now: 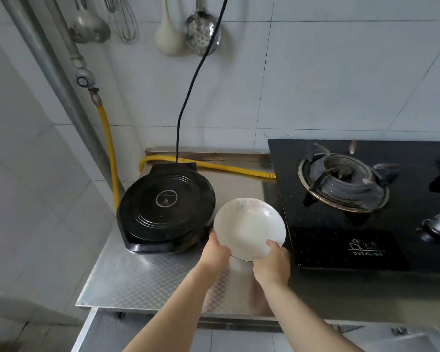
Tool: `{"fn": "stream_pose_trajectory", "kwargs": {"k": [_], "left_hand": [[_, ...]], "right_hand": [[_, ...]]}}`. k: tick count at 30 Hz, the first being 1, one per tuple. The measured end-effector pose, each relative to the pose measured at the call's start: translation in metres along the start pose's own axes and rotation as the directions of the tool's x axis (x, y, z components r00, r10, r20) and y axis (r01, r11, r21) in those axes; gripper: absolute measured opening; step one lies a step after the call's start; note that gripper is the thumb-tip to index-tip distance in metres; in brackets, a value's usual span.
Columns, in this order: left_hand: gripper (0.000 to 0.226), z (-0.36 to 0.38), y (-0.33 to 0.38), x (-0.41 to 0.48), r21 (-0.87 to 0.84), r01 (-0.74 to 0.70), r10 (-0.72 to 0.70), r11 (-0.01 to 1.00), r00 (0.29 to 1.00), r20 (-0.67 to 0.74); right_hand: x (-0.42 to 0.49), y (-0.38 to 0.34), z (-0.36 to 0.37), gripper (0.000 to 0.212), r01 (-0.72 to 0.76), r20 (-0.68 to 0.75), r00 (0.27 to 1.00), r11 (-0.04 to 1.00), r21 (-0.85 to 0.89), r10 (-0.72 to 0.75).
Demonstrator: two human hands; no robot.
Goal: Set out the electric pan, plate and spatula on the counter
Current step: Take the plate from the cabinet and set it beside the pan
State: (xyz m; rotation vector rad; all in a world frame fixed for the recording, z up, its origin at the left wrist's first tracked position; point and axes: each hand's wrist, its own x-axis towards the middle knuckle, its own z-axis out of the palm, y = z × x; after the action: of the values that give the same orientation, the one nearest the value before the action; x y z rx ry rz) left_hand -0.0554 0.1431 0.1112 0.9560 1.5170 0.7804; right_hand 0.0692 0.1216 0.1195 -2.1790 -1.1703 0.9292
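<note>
- The white round ceramic plate with a faint floral print on its far rim is held in both hands over the ribbed stainless-steel worktop. It sits in the gap between the black round electric pan and the black glass gas hob.
- The left hand pinches the near-left rim and the right hand pinches the near-right rim. Each thumb lies on the plate's upper face, and the fingers curl underneath, out of sight.
- The plate lies ahead of both hands, away from the body, with its far edge tipped up toward the tiled wall. Being round, it has no long axis to line up.
- The relation that matters is the plate against the pan: in this view the plate's left edge overlaps the pan's right side. I cannot tell whether they touch or whether the plate is simply higher.
- My judgement is that bare worktop lies directly below and slightly toward the person, so the plate should go straight down, clear of the pan and the hob edge.
- Both hands are equally near, though the left is on the pan's side and would feel any contact first.
- The pan already sits closed on the worktop, its black power cord running up the wall.
- No spatula is plainly identifiable. Metal and white utensils hang on the wall above.
</note>
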Motion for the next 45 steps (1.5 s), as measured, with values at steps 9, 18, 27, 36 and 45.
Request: {"fn": "stream_pose_trajectory", "kwargs": {"k": [9, 18, 27, 36, 45], "left_hand": [[0.055, 0.003, 0.020, 0.029, -0.044, -0.126, 0.128, 0.991, 0.990, 0.058], [0.056, 0.003, 0.025, 0.034, -0.085, -0.141, 0.147, 0.986, 0.987, 0.067], [0.056, 0.003, 0.026, 0.034, -0.066, -0.074, 0.078, 0.995, 0.995, 0.062], [0.044, 0.005, 0.023, 0.020, -0.192, 0.019, -0.006, 0.981, 0.998, 0.067], [0.053, -0.001, 0.015, 0.023, -0.189, 0.065, -0.052, 0.980, 0.996, 0.076]], "right_hand": [[0.034, -0.021, 0.000, 0.041, -0.047, -0.062, 0.997, 0.997, -0.059, 0.043], [0.041, -0.023, 0.005, 0.031, -0.034, -0.089, 0.996, 0.999, -0.036, 0.031], [0.041, -0.018, 0.000, 0.020, -0.006, -0.035, 0.999, 1.000, -0.011, 0.006], [0.036, -0.021, -0.006, 0.023, 0.010, 0.039, 0.999, 0.995, 0.103, -0.014], [0.030, -0.021, -0.012, 0.063, -0.023, 0.141, 0.990, 0.990, 0.139, 0.004]]}}
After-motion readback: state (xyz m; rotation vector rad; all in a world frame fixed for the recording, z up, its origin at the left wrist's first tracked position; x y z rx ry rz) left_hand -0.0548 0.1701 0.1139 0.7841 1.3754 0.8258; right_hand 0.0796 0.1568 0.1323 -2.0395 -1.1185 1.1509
